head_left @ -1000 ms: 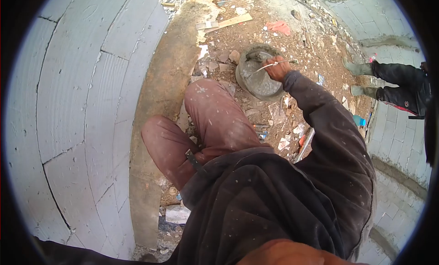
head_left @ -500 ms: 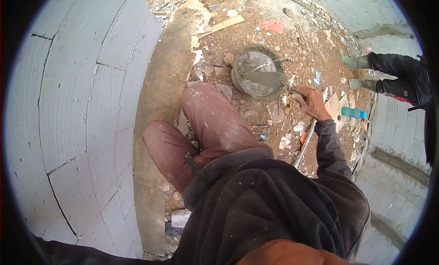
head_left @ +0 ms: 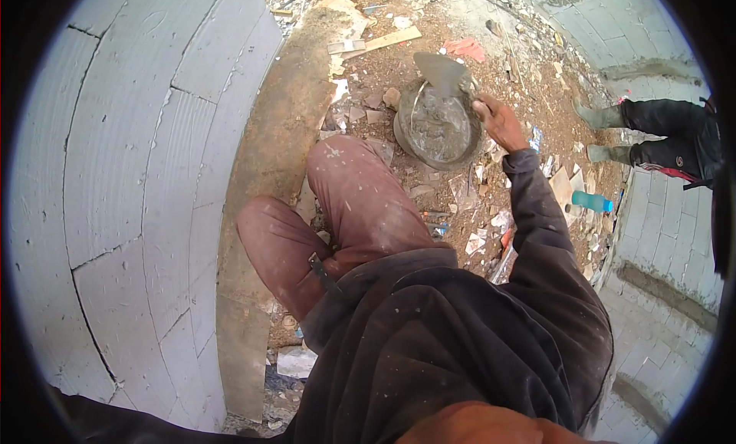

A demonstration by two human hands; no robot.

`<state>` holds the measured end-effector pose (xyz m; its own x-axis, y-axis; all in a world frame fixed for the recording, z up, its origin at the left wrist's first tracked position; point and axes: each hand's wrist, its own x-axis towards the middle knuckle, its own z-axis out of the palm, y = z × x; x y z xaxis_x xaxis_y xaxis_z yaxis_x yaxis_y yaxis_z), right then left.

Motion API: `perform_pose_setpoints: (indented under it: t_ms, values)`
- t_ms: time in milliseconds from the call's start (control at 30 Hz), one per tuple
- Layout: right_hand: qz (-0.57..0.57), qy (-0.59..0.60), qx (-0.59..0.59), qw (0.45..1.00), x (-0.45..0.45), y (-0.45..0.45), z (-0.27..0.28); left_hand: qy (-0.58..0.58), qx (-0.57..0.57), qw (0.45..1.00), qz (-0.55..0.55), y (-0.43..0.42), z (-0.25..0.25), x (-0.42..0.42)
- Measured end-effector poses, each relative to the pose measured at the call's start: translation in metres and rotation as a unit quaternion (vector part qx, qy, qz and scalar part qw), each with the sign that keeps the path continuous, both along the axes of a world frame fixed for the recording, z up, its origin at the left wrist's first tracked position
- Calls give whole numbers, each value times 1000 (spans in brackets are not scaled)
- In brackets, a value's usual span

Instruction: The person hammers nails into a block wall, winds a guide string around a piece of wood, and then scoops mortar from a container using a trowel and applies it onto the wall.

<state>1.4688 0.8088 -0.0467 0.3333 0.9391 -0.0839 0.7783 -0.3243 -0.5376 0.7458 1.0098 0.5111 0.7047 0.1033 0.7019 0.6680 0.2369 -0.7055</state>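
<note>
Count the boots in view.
2, both worn by the other person, right of the bucket: an upper boot and a lower boot. The camera wearer's feet are hidden, so boots there cannot be counted.

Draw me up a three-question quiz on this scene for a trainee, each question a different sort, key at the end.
1. Multiple choice: what does the right hand hold?
A) a trowel
B) a hammer
C) a paintbrush

2. True or false: the person's left hand is in view.

3. Fill the gap: in this view, the trowel's blade overlaps the ____ side of the bucket, as seen from the wearer (near or far).

Key: 1: A. 2: False; on that side only the left sleeve shows, at the bottom left. 3: far.
</note>
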Motion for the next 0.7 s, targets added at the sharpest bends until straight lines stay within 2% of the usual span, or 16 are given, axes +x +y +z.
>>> perform_pose_setpoints:
  t_ms: [100,167,200,267,300,333,367,400,500,567,600,667,700]
  values:
    - [14,-43,-27,999,20,-31,49,11,4,1000,4,6,2,-1]
    - [23,-117,-112,987,21,-47,76,18,9,1000,8,8,3,-2]
    - [21,-117,-112,987,21,-49,73,18,11,1000,9,8,3,-2]
    - [9,-236,-189,953,19,-49,52,20,15,1000,10,6,3,0]
    - [39,-292,-193,936,11,-45,27,18,16,1000,8,6,1,2]
    - [51,-277,-273,920,-3,-33,-3,15,16,1000,4,6,-2,5]
    - [84,-213,-283,931,-11,-28,-52,12,13,1000,2,2,-5,9]
    - [103,-237,-280,925,-27,-23,-105,10,15,1000,3,-1,-7,11]
    - [49,-164,-260,950,-43,-18,-122,-14,12,1000,-9,2,-1,5]
    - [-18,101,-284,953,-10,-29,-114,-11,4,1000,-3,1,2,1]
    - [-21,99,-288,952,-3,-38,-112,-6,-2,1000,4,1,1,2]
    - [36,-99,-119,987,5,-43,-112,-2,8,1000,15,0,-3,3]
    - [18,-159,-182,970,-25,-26,-42,15,11,1000,10,8,7,-14]
